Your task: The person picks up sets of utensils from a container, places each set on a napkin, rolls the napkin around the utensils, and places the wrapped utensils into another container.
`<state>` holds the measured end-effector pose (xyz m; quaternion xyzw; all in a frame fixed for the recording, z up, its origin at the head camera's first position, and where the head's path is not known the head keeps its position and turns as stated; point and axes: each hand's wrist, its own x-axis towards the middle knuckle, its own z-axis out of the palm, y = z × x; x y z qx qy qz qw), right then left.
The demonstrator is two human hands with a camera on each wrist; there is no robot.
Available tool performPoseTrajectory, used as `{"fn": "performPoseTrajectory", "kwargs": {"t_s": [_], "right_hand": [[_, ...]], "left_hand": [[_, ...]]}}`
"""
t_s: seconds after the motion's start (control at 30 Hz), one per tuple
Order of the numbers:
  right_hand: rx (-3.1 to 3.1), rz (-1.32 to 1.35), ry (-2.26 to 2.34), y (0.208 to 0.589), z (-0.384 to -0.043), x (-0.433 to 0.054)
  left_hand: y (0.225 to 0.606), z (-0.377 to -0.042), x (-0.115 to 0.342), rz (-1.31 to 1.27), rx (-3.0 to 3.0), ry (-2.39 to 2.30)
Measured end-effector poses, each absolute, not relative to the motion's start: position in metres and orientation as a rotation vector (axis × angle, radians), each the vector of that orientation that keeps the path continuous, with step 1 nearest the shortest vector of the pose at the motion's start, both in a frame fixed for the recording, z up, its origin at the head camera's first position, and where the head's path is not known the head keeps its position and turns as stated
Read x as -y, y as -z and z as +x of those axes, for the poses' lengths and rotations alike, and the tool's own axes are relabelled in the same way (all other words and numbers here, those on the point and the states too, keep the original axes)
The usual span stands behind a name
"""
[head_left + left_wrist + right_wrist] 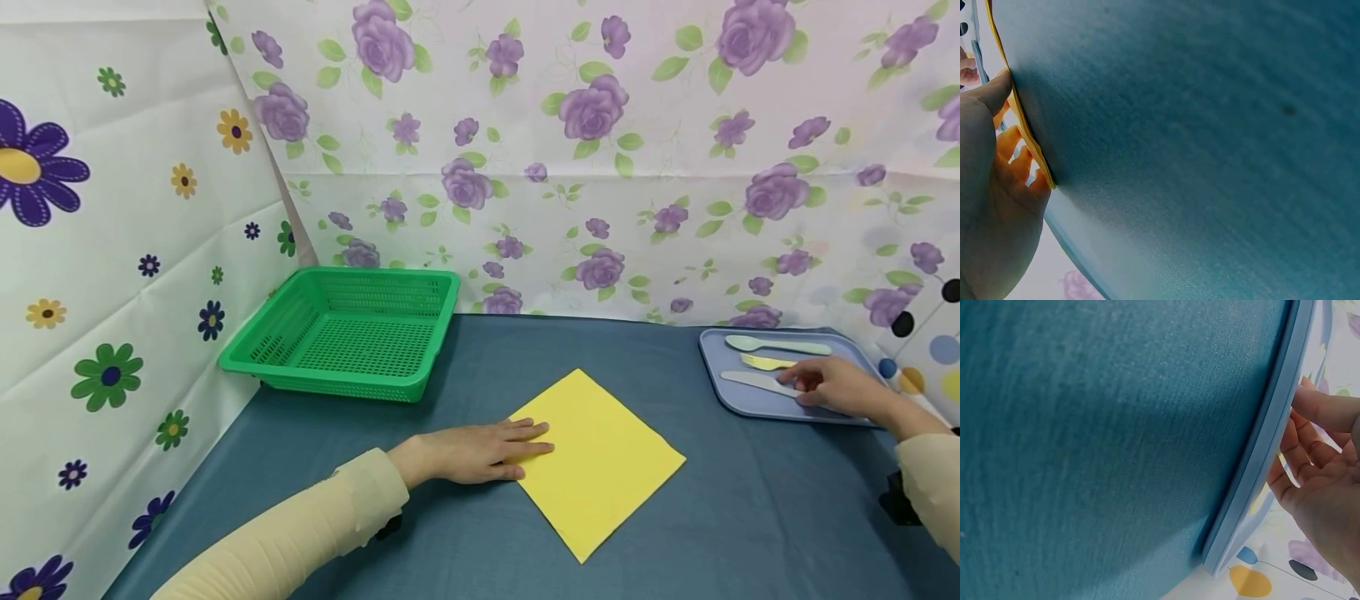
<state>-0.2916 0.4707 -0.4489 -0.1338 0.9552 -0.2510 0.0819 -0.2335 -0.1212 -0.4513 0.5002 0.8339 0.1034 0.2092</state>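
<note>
A yellow square napkin (600, 458) lies corner-down on the blue-covered table. My left hand (487, 452) rests on its left edge with the fingers spread; in the left wrist view the thumb is by the napkin's edge (1025, 128). At the right, my right hand (836, 387) is over a light blue tray (738, 402), its fingers bent and the thumb apart from them. Under or beside these fingers are a pale knife (753, 381) and a yellow fork (761, 362); their handles are partly hidden by the hand. A pale spoon (780, 344) lies behind them.
A green plastic basket (337, 385) with perforated sides stands at the back left. Flowered sheets hang as walls behind (465, 217) and at the left (112, 275). A dotted sheet (918, 358) borders the tray on the right.
</note>
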Motion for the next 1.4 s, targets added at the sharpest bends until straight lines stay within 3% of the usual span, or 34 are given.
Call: {"fn": "performPoseTrajectory", "kwargs": {"t_s": [1.4], "right_hand": [[-2.837, -0.345, 0.710, 0.4434, -0.2917, -0.4624]], "left_hand": [[0.4502, -0.2332, 0.1204, 1.402, -2.319, -0.264]]}}
